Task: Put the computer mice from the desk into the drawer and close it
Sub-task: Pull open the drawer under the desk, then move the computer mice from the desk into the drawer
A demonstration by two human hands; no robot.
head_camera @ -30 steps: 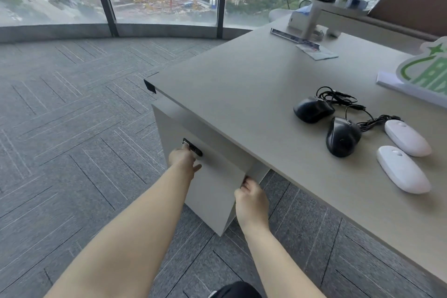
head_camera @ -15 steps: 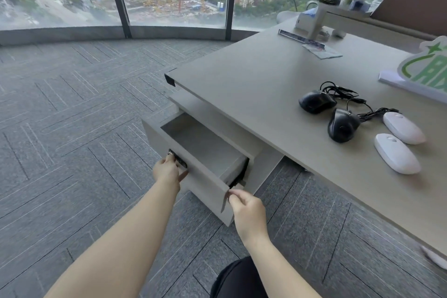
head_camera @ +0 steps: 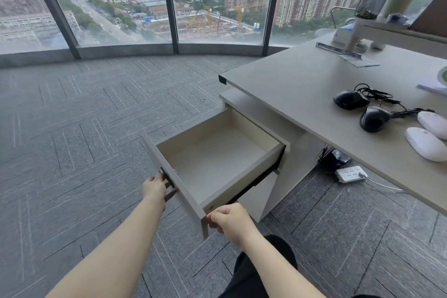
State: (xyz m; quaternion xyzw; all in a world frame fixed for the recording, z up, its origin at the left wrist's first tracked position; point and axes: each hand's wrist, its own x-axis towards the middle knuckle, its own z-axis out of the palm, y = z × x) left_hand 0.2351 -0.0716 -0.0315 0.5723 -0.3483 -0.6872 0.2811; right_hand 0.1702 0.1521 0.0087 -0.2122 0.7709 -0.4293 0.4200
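Note:
The beige drawer [head_camera: 256, 178] under the desk's left end stands pulled far out, with nothing inside it. My left hand [head_camera: 156, 187] grips the dark handle on the drawer front. My right hand [head_camera: 229, 219] pinches the front panel's near right corner. On the desk [head_camera: 302, 87] to the right lie two black wired mice, one [head_camera: 350, 99] farther back and one [head_camera: 373, 118] nearer, their cables tangled. Beside them rest two white mice, one [head_camera: 434, 123] at the frame's edge and one [head_camera: 427, 144] closer to me.
A white power strip [head_camera: 350, 174] with a cord lies on the carpet under the desk, next to a dark bundle. At the desk's far end stand a mesh cup [head_camera: 372, 1], a white shelf and papers. Floor-to-ceiling windows curve behind; grey carpet spreads to the left.
The drawer went from shut to fully pulled out toward me, both hands travelling back with its front panel. The view shifted left, pushing the mice to the right edge.

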